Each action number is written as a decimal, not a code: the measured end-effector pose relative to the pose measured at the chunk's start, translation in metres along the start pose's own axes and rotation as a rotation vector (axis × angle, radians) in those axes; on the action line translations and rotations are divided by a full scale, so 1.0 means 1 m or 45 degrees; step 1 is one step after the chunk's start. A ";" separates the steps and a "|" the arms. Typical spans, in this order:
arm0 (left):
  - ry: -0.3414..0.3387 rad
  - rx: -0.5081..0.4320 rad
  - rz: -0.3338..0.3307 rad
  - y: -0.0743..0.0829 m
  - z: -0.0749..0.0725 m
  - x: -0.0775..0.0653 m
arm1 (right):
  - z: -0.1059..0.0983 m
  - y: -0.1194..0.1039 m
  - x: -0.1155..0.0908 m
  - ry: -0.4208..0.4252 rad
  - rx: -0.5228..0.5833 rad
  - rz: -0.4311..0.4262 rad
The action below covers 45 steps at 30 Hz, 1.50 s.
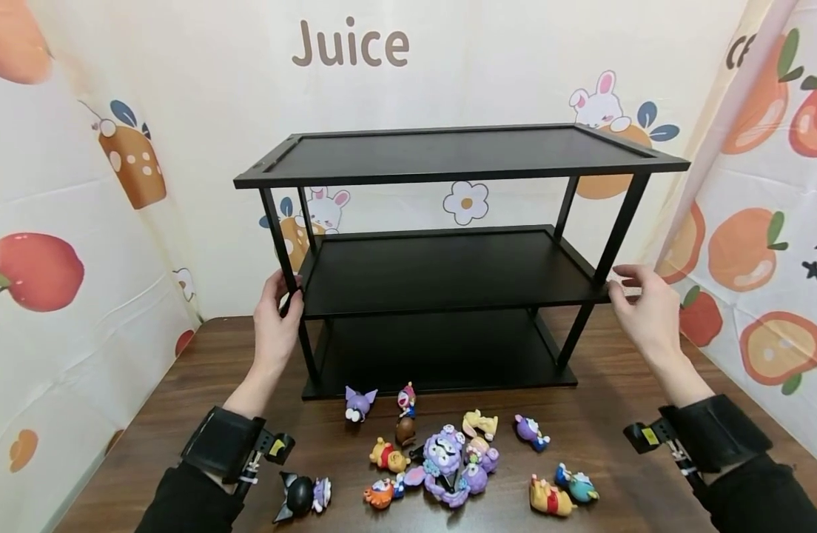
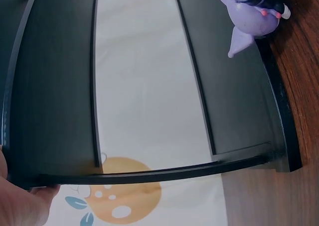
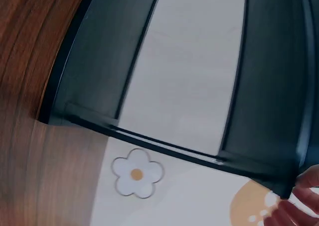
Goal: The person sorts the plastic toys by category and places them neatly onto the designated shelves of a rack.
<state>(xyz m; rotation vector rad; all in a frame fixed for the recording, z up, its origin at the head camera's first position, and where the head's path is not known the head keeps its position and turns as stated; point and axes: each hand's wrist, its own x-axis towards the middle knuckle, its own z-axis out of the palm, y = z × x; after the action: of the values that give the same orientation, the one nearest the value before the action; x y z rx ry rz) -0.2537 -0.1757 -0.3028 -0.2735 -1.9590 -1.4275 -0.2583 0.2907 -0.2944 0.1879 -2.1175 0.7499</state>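
A black three-tier shelf rack (image 1: 448,157) stands upright on the wooden table. At its left front post, level with the middle shelf (image 1: 435,272), my left hand (image 1: 275,320) grips the frame, thumb in front. On the opposite side my right hand (image 1: 650,312) pinches the front right corner of that same shelf. The right wrist view catches the right fingers (image 3: 299,206) right at the corner, and part of the left hand (image 2: 22,201) shows at the edge of the left wrist view. All three tiers are bare.
Several small figurines lie before the rack, among them a purple eared one (image 1: 359,405), a large purple cluster (image 1: 444,453), a bear in red (image 1: 550,497) and a dark winged one (image 1: 300,494). Fruit-printed cloth (image 1: 182,96) hangs behind and at both sides.
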 end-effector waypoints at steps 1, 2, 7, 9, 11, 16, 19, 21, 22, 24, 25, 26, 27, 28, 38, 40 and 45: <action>0.001 0.003 0.001 0.004 -0.001 -0.001 | -0.001 -0.004 -0.002 0.026 -0.012 -0.014; 0.004 0.002 0.003 0.008 -0.001 -0.002 | -0.002 -0.008 -0.005 0.046 -0.019 -0.034; 0.009 0.014 0.002 0.023 -0.002 -0.006 | -0.006 -0.027 -0.020 -0.002 0.009 -0.158; 0.008 0.020 -0.006 0.025 -0.002 -0.007 | -0.006 -0.035 -0.028 -0.061 0.016 -0.205; 0.008 0.024 -0.011 0.025 -0.001 -0.007 | -0.005 -0.041 -0.036 -0.127 0.030 -0.238; 0.023 0.010 -0.005 0.022 -0.001 -0.007 | 0.006 -0.056 -0.058 -0.312 0.058 -0.329; 0.031 -0.005 0.003 0.020 0.000 -0.007 | 0.015 -0.062 -0.070 -0.427 0.092 -0.365; 0.035 -0.012 0.007 0.019 0.000 -0.007 | 0.021 -0.065 -0.077 -0.499 0.102 -0.383; 0.036 -0.014 0.009 0.019 0.000 -0.007 | 0.024 -0.067 -0.080 -0.537 0.109 -0.386; 0.038 -0.014 0.012 0.019 0.000 -0.007 | 0.029 -0.070 -0.085 -0.615 0.125 -0.384; 0.038 -0.012 0.013 0.019 0.000 -0.007 | 0.031 -0.071 -0.086 -0.658 0.127 -0.380; 0.041 -0.012 0.014 0.019 0.000 -0.007 | 0.033 -0.073 -0.088 -0.707 0.129 -0.374; 0.041 -0.008 0.015 0.019 0.000 -0.007 | 0.035 -0.074 -0.089 -0.762 0.133 -0.364; 0.043 -0.008 0.017 0.019 0.000 -0.007 | 0.036 -0.076 -0.090 -0.819 0.140 -0.354; 0.045 0.000 0.027 0.021 0.002 -0.007 | 0.059 -0.083 -0.088 -1.304 0.187 -0.333; 0.044 0.002 0.025 0.021 0.002 -0.008 | 0.064 -0.085 -0.087 -1.370 0.180 -0.337; 0.039 0.001 0.014 0.023 0.004 -0.008 | 0.075 -0.088 -0.085 -1.530 0.122 -0.317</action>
<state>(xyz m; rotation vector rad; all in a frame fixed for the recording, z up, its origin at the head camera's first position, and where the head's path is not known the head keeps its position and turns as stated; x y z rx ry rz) -0.2373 -0.1618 -0.2913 -0.2599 -1.9310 -1.4156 -0.2232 0.1653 -0.3544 1.1694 -3.0558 0.6401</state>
